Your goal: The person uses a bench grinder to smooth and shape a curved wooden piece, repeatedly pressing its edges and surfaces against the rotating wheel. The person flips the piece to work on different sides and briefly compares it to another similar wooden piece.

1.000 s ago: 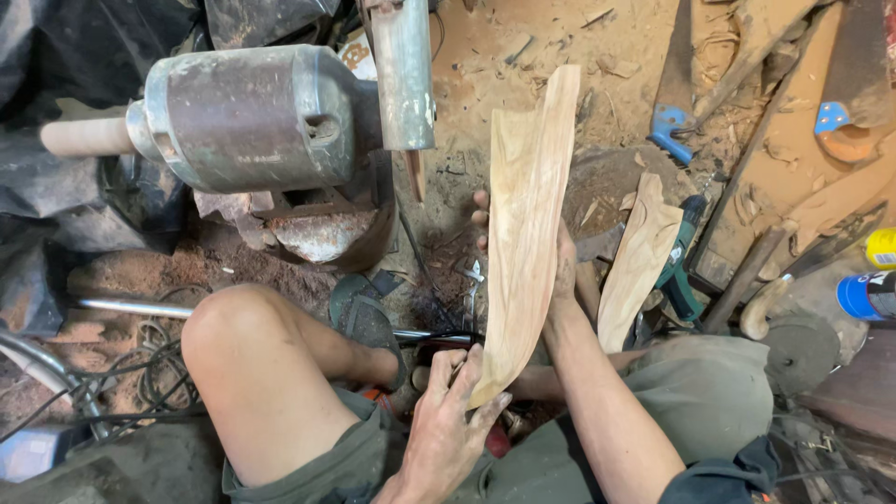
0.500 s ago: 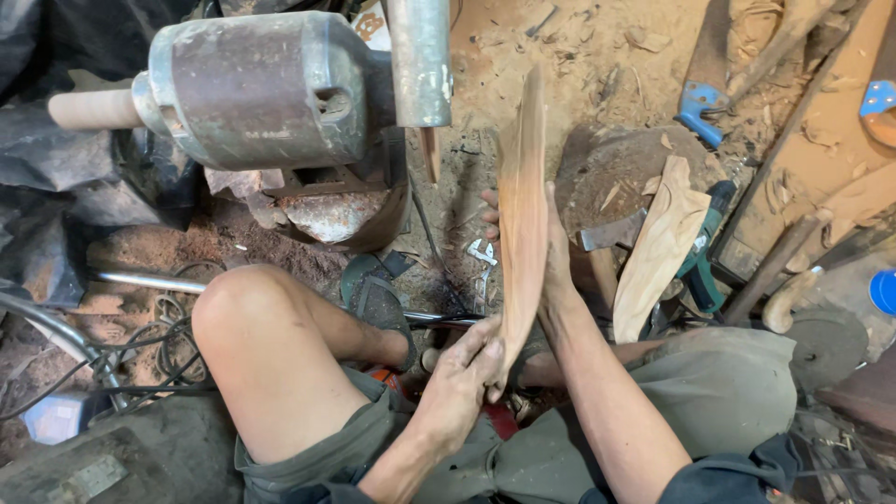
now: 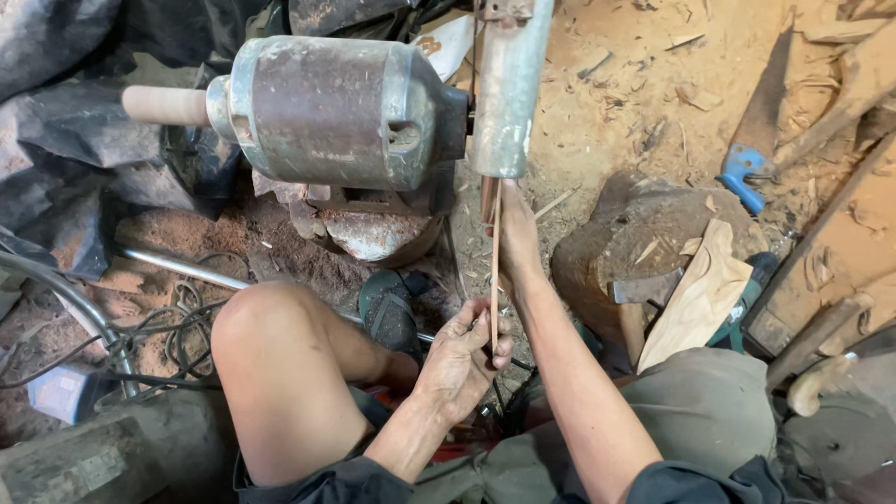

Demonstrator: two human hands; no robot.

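Wood is in both hands — a thin wooden slat [image 3: 494, 271], seen edge-on, so it looks like a skinny line. Its long way runs up and down in the head view: the far end points away from the person, up toward the grey metal guard [image 3: 510, 89] of the machine, and the near end points back at the person's lap.

The left hand [image 3: 461, 359] is closed around the near end, with fingers and thumb pinching the slat from both sides. The right hand [image 3: 516, 233] is at the far end, just under the guard. It lies flat along the slat and touches it, but I cannot tell if its fingers are shut around the wood.

The big rusty motor [image 3: 331, 112] sits just left of the guard. A bare knee [image 3: 266, 327] is on the left, near a dark sandal [image 3: 390, 308]. On the right, well apart from the hands, another carved wood piece [image 3: 700, 294] leans against a stump [image 3: 644, 233] — and sawdust [image 3: 616, 84] covers the ground.
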